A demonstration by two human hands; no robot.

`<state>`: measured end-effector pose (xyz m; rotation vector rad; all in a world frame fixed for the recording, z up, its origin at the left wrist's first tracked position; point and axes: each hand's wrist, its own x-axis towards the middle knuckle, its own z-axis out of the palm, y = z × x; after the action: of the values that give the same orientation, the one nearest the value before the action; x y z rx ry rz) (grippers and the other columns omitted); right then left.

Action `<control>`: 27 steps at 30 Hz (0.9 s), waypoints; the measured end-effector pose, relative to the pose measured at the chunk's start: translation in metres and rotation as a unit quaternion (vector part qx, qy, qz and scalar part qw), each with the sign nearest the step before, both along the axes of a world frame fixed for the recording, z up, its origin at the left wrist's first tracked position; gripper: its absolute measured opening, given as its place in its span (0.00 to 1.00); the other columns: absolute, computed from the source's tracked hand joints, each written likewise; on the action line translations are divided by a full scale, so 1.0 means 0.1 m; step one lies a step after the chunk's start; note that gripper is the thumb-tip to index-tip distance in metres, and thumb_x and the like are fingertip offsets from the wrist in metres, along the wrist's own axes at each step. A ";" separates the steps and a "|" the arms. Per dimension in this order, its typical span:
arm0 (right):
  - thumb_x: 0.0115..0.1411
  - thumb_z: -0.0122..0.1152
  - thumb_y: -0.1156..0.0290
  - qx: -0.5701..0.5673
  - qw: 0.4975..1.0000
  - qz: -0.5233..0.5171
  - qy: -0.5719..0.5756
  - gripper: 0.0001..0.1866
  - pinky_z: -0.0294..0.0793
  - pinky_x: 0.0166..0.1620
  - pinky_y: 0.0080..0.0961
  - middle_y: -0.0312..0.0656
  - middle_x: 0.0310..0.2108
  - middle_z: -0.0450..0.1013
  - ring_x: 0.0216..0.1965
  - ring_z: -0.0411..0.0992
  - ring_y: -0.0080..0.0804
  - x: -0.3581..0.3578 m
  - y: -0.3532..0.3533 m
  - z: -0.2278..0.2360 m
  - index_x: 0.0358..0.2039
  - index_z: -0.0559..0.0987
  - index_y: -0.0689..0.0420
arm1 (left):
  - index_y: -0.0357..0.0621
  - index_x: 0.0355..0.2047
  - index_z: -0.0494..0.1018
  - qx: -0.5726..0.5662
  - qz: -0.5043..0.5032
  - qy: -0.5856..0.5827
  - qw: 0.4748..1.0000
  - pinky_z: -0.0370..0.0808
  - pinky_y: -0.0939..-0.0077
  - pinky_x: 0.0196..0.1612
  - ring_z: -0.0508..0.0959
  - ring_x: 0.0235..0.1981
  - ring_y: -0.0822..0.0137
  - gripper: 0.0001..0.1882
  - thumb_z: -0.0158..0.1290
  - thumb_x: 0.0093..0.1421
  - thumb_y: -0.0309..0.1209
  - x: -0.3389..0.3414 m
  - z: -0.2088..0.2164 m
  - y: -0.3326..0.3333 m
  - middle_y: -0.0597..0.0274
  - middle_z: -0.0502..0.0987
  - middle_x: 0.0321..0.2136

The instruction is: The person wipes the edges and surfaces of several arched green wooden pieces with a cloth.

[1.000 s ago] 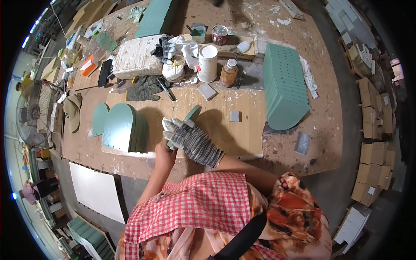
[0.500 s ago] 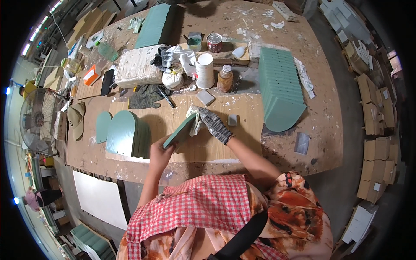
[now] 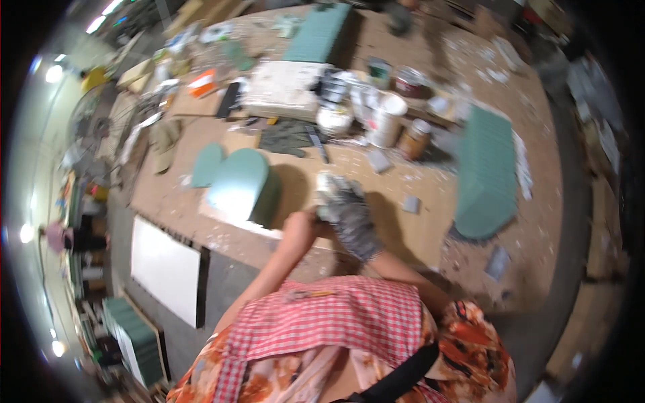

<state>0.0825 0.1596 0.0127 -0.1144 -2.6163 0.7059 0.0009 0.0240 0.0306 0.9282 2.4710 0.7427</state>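
My bare left hand (image 3: 300,227) is closed at the edge of a thin green board (image 3: 322,213), which is turned nearly edge-on and mostly hidden. My right hand (image 3: 351,218), in a grey knitted glove, lies over the board with its fingers closed on a pale cloth (image 3: 326,183). Motion blurs both hands. To their left stands a stack of round-topped green boards (image 3: 238,181), with a single green board (image 3: 207,166) beside it. Over to the right is a long row of similar green boards (image 3: 489,171).
Behind the hands are a dark glove (image 3: 285,138), a marker (image 3: 317,144), a grey sanding block (image 3: 379,160), a white canister (image 3: 388,119) and an amber bottle (image 3: 414,139). A smaller grey block (image 3: 411,204) lies right of my gloved hand. The table's front edge is close to my apron.
My head view has turned, shifting the scene right and tilting it. The board has swung from a broad slanted view to nearly edge-on, and my two hands are closer together.
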 end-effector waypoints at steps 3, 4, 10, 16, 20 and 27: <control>0.59 0.41 0.73 -0.137 0.987 -0.068 0.054 0.22 0.56 0.60 0.38 0.50 0.54 0.63 0.56 0.60 0.45 0.01 0.20 -0.12 0.54 0.68 0.57 | 0.45 0.39 0.73 0.011 -0.027 0.015 0.999 0.73 0.57 0.33 0.76 0.29 0.45 0.14 0.54 0.52 0.34 0.07 0.03 0.02 0.45 0.76 0.25; 0.62 0.39 0.74 -0.362 0.923 -0.072 0.109 0.19 0.60 0.57 0.33 0.47 0.51 0.66 0.52 0.64 0.38 0.01 0.28 -0.29 0.54 0.68 0.58 | 0.46 0.39 0.74 -0.023 -0.039 0.022 0.999 0.72 0.57 0.32 0.76 0.30 0.46 0.14 0.54 0.52 0.35 0.08 0.09 0.04 0.46 0.76 0.26; 0.63 0.42 0.72 -0.212 0.973 0.016 0.095 0.16 0.55 0.61 0.35 0.48 0.53 0.66 0.55 0.62 0.44 -0.02 0.24 -0.03 0.50 0.71 0.59 | 0.41 0.26 0.73 -0.114 -0.086 0.156 0.977 0.74 0.60 0.26 0.78 0.24 0.51 0.11 0.54 0.51 0.37 0.08 0.19 0.17 0.50 0.76 0.22; 0.61 0.40 0.70 -0.082 0.995 0.042 0.033 0.20 0.41 0.65 0.39 0.46 0.61 0.57 0.63 0.50 0.44 -0.08 -0.04 0.02 0.53 0.68 0.58 | 0.38 0.25 0.74 -0.067 0.020 0.089 0.994 0.73 0.56 0.30 0.76 0.26 0.43 0.13 0.58 0.45 0.37 0.02 0.04 0.15 0.42 0.75 0.22; 0.61 0.42 0.72 -0.046 0.994 -0.047 0.086 0.16 0.55 0.60 0.35 0.47 0.56 0.62 0.57 0.60 0.39 -0.09 0.02 -0.08 0.49 0.71 0.59 | 0.37 0.27 0.74 -0.014 -0.047 0.091 0.995 0.71 0.56 0.28 0.75 0.23 0.44 0.11 0.56 0.47 0.32 -0.05 0.02 0.15 0.44 0.74 0.20; 0.68 0.40 0.63 -0.596 0.781 -0.107 0.153 0.18 0.64 0.42 0.13 0.33 0.40 0.67 0.35 0.62 0.16 0.14 0.29 -0.40 0.53 0.67 0.57 | 0.38 0.35 0.76 0.064 -0.049 0.043 0.996 0.68 0.70 0.22 0.74 0.17 0.55 0.13 0.58 0.50 0.30 0.18 0.39 0.06 0.46 0.71 0.18</control>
<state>0.0962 0.1888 -0.0278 -0.5832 -1.4426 1.9613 0.0190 0.0299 0.0698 1.1425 2.4529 0.8529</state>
